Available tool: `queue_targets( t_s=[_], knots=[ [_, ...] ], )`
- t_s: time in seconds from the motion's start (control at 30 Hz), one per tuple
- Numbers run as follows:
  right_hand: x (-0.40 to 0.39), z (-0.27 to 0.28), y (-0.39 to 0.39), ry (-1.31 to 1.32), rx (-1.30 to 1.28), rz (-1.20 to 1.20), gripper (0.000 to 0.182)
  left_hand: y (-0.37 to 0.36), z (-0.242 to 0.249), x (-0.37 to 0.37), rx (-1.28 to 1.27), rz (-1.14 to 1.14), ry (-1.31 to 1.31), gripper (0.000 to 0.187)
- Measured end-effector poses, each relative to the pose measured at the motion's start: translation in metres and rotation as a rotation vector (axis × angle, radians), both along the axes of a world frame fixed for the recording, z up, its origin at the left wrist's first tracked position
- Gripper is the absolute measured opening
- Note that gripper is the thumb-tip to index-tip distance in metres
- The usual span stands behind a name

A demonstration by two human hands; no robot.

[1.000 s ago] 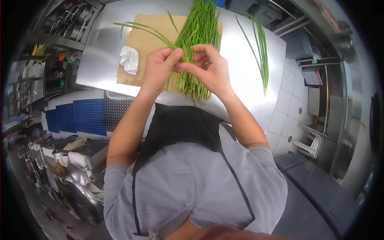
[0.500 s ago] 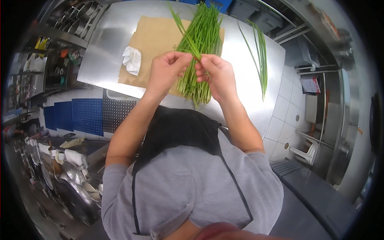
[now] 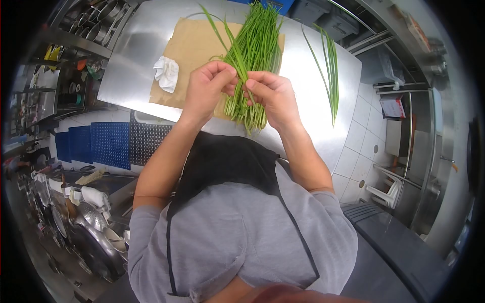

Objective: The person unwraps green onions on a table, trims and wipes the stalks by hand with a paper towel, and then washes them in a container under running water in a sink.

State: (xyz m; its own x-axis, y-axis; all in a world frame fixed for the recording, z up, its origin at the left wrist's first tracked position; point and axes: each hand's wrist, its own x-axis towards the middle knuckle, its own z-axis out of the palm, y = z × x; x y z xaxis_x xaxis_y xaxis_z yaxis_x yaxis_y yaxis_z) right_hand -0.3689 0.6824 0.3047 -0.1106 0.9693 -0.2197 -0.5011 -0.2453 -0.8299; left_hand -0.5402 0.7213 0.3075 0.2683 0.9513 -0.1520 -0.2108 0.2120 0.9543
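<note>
A thick bunch of green chives [image 3: 255, 45] lies on brown paper [image 3: 194, 43] on a steel table [image 3: 134, 55]. My left hand [image 3: 207, 88] and my right hand [image 3: 270, 96] meet just above the near end of the bunch. Both pinch a few chive stalks [image 3: 230, 40] whose tips point away to the upper left. The fingertips of the two hands almost touch.
A crumpled white cloth [image 3: 165, 73] rests on the paper's left edge. A few separate chive stalks [image 3: 328, 60] lie on the bare steel to the right. Shelves with metal bowls [image 3: 93, 22] stand at left, white plastic chairs [image 3: 391, 184] on the tiled floor at right.
The held stalks swung from pointing far left to pointing up and left. Both hands stayed close together over the near end of the bunch.
</note>
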Motion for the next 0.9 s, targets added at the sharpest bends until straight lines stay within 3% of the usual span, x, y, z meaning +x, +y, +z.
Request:
queue_targets(
  t_s=[0.33, 0.43, 0.53, 0.73, 0.83, 0.9],
  knots=[
    [-0.001, 0.006, 0.001, -0.071, 0.044, -0.061, 0.022, -0.009, -0.012, -0.026, -0.054, -0.162, 0.169, 0.023],
    [-0.007, 0.009, 0.002, -0.100, 0.064, -0.022, 0.021, -0.005, -0.009, -0.026, 0.089, -0.127, 0.235, 0.025],
    [-0.014, 0.007, 0.001, -0.139, 0.075, 0.049, 0.019, -0.001, 0.012, -0.013, 0.041, 0.039, 0.037, 0.025],
    [-0.019, -0.003, 0.009, -0.219, 0.114, 0.169, 0.016, 0.011, -0.006, -0.027, 0.252, -0.130, 0.191, 0.021],
    [-0.016, -0.013, 0.018, -0.305, 0.140, 0.172, 0.012, 0.008, -0.004, -0.032, 0.119, -0.167, 0.210, 0.019],
    [-0.016, -0.016, 0.022, -0.294, 0.126, 0.097, 0.010, 0.008, -0.006, -0.040, 0.106, -0.040, 0.267, 0.019]
  ],
)
